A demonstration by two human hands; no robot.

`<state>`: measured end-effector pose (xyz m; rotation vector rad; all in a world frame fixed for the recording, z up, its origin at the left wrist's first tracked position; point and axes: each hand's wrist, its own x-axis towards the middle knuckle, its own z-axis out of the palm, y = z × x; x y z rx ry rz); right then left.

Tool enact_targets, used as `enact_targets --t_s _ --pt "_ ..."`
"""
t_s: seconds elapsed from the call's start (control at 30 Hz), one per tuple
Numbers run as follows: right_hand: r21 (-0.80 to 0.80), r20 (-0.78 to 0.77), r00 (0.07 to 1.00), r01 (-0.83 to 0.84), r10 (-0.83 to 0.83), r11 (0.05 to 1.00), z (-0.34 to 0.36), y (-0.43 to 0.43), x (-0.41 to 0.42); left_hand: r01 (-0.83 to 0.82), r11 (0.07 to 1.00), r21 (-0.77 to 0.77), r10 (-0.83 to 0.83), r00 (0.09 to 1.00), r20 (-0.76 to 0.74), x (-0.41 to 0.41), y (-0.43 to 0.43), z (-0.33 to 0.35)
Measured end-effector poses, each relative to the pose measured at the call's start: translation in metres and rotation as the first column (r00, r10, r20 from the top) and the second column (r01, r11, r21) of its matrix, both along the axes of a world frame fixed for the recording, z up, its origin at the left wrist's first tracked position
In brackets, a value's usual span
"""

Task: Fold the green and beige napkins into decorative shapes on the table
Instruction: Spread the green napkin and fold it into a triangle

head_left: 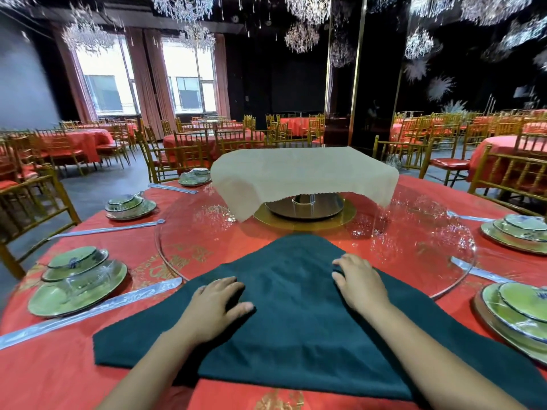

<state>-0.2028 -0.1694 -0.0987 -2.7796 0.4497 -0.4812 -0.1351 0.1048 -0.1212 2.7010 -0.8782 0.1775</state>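
A dark green napkin lies flat on the red tablecloth in front of me, folded into a broad triangle whose tip points away onto the glass turntable. My left hand rests palm down on its left half, fingers spread. My right hand presses flat on its right half near the upper edge. Neither hand grips the cloth. A beige napkin hangs unfolded over the raised stand in the middle of the turntable, its scalloped edge drooping toward me.
A round glass turntable covers the table's centre. Green plate and bowl settings stand at the left, far left and right, with wrapped chopsticks beside them. Gold chairs ring the table.
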Motion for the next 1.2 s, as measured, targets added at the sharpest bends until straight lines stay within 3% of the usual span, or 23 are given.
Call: enact_targets --t_s 0.13,0.3,0.47,0.53,0.63,0.8,0.9,1.03,1.1,1.2 --pt "-0.013 0.007 1.0 0.016 -0.016 1.0 -0.015 -0.012 -0.043 -0.078 0.99 0.121 0.076 0.997 0.022 -0.004 -0.002 -0.008" --pt "0.019 -0.003 0.989 0.146 -0.146 0.989 -0.024 -0.04 -0.089 -0.153 0.978 -0.141 0.158 0.987 0.025 -0.007 0.027 -0.008" --pt "0.028 -0.182 0.946 0.276 -0.266 0.961 -0.025 -0.066 -0.136 -0.285 0.936 -0.207 0.233 0.941 -0.244 -0.02 0.092 -0.003" --pt "0.089 -0.26 0.935 0.272 -0.241 0.958 -0.027 -0.076 -0.148 -0.302 0.935 -0.185 0.241 0.926 -0.292 -0.03 0.107 -0.004" --pt "0.219 -0.246 0.948 0.255 -0.2 0.942 -0.028 -0.08 -0.154 -0.328 0.924 -0.199 0.259 0.916 -0.306 -0.038 0.112 -0.006" --pt "0.1 -0.262 0.941 0.248 -0.215 0.964 -0.027 -0.074 -0.162 -0.297 0.948 -0.119 0.256 0.928 -0.271 -0.046 0.112 -0.006" --pt "0.195 -0.295 0.947 0.191 -0.128 0.962 -0.023 -0.08 -0.168 -0.249 0.965 -0.079 0.216 0.931 -0.296 -0.055 0.12 -0.002" --pt "0.285 -0.46 0.883 0.043 0.097 0.958 -0.008 -0.08 -0.191 -0.188 0.982 0.023 0.179 0.88 -0.44 -0.075 0.141 0.012" --pt "0.333 -0.451 0.883 0.027 0.134 0.942 -0.002 -0.074 -0.196 -0.204 0.979 0.016 0.185 0.852 -0.49 -0.083 0.141 0.016" --pt "0.428 -0.369 0.923 0.064 0.11 0.902 -0.002 -0.064 -0.184 -0.227 0.971 -0.069 0.173 0.877 -0.448 -0.084 0.115 0.019"
